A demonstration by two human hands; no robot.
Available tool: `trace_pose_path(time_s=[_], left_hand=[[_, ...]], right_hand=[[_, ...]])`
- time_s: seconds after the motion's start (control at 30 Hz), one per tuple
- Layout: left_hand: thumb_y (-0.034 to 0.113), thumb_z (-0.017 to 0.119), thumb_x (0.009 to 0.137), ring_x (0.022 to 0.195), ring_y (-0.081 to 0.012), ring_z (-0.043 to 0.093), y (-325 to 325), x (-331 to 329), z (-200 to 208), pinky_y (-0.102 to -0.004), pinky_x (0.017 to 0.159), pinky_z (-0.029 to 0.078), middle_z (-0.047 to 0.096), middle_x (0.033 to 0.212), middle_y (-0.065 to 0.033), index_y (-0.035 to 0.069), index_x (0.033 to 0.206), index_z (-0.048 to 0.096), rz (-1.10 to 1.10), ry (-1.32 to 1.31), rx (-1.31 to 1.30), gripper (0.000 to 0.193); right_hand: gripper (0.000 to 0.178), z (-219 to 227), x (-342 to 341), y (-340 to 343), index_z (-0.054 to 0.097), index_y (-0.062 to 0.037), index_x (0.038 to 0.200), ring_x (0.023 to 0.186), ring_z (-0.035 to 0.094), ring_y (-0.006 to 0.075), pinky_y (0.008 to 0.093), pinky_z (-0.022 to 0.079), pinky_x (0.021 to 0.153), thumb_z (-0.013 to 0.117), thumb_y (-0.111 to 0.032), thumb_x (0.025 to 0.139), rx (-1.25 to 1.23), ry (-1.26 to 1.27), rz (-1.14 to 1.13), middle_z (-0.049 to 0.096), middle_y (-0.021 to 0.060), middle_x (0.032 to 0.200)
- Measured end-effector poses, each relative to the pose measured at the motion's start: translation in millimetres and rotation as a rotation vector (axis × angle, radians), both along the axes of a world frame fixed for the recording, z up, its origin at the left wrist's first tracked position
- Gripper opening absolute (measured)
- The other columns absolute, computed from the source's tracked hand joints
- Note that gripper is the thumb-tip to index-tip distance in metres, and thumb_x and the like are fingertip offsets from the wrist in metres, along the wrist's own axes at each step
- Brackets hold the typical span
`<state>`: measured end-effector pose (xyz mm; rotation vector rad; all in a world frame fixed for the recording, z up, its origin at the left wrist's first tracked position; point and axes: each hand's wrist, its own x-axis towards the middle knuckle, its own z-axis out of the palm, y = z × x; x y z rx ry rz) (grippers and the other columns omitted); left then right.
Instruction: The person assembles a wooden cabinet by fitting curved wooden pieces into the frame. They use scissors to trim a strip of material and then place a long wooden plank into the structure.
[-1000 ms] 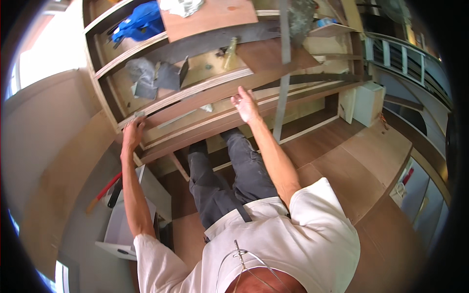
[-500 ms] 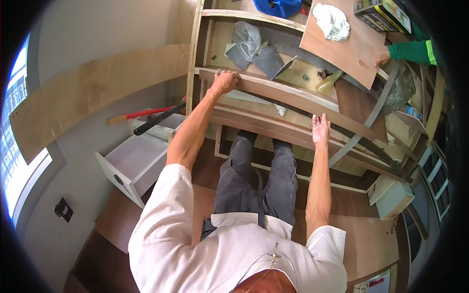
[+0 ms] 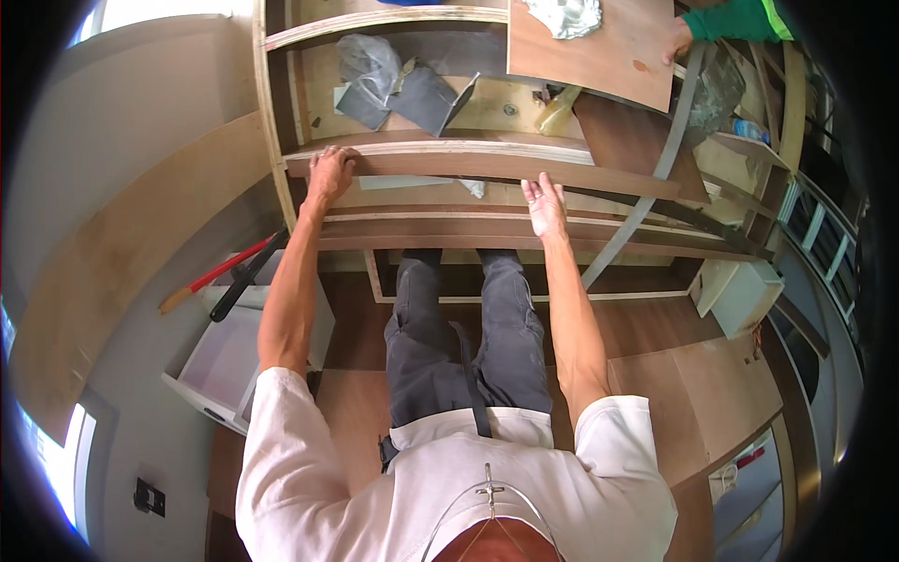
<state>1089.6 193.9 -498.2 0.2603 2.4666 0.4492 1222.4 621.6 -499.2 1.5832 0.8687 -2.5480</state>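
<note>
A long brown wooden strip [image 3: 440,166] runs along the front edge of an unfinished plywood shelf unit [image 3: 379,26]. My left hand [image 3: 330,178] is closed over the strip near its left end, fingers curled on the top. Further right, my right hand [image 3: 546,206] is turned palm up with fingers stretched out, the tips at the strip's lower edge. Behind the strip, on the shelf, lie a clear plastic bag [image 3: 368,67], dark grey sheets [image 3: 426,98] and a yellowish clear bottle [image 3: 558,110].
At the upper right, another person's hand [image 3: 678,39] in a green sleeve holds a plywood board [image 3: 590,56] with a white cloth on it. A grey metal strip [image 3: 655,178] crosses the unit. Left are a white drawer [image 3: 211,370] and red-handled [image 3: 220,270] and black-handled tools.
My view has turned, so the shelf sits further left and the strip looks more level. Both hands keep their places on the strip.
</note>
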Motion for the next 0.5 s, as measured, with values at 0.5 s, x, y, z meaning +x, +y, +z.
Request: trace_pose_path(time_s=[0.5], left_hand=[[0.017,0.063,0.084,0.116,-0.0335,0.052,4,-5,-20,-0.0464,0.102,0.039,0.058,0.117,-0.0155,0.009,0.117,0.061,0.054,0.099,-0.090,0.034]], right_hand=[[0.024,-40,-12,-5,0.051,-0.0091,0.106,0.093,0.061,0.0187,0.0390,0.054,0.093,0.068,-0.007,0.089,0.033,-0.021,0.032,0.062,0.0058,0.100]])
